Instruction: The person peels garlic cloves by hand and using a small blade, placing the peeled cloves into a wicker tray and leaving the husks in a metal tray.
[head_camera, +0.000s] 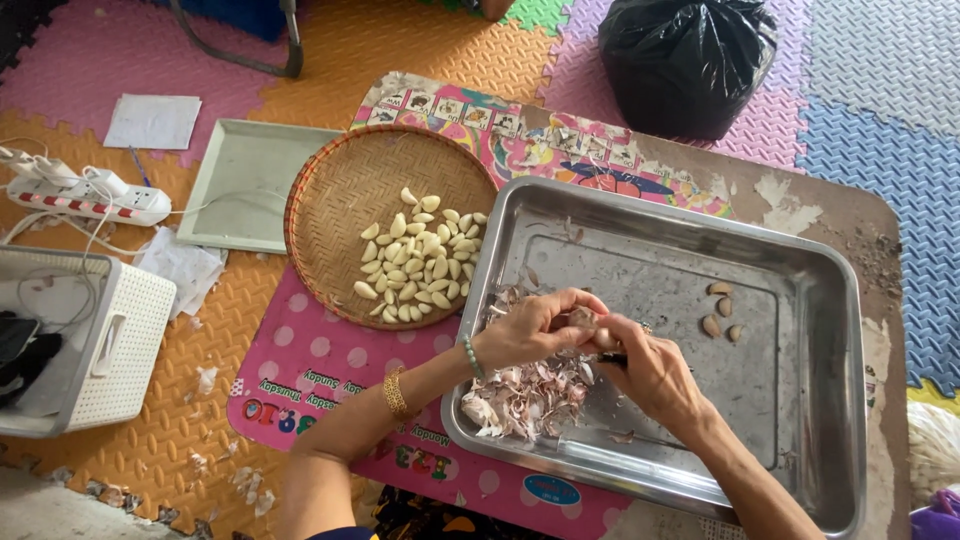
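Over a large steel tray (800, 300), my left hand (530, 330) and my right hand (645, 370) meet, both pinching one garlic clove (590, 325) with skin partly on. A dark handle, possibly a small knife, pokes out of my right hand. Under my hands lies a heap of papery garlic skins (525, 395). Three unpeeled cloves (720, 312) rest in the tray to the right. A round woven basket (340, 200) at the tray's left holds several peeled white cloves (418, 262).
A black plastic bag (685, 60) sits at the back. A pale green tray (245, 185), a power strip (90, 195) with cables and a white perforated basket (120, 350) stand on the left. Skins litter the foam floor mats.
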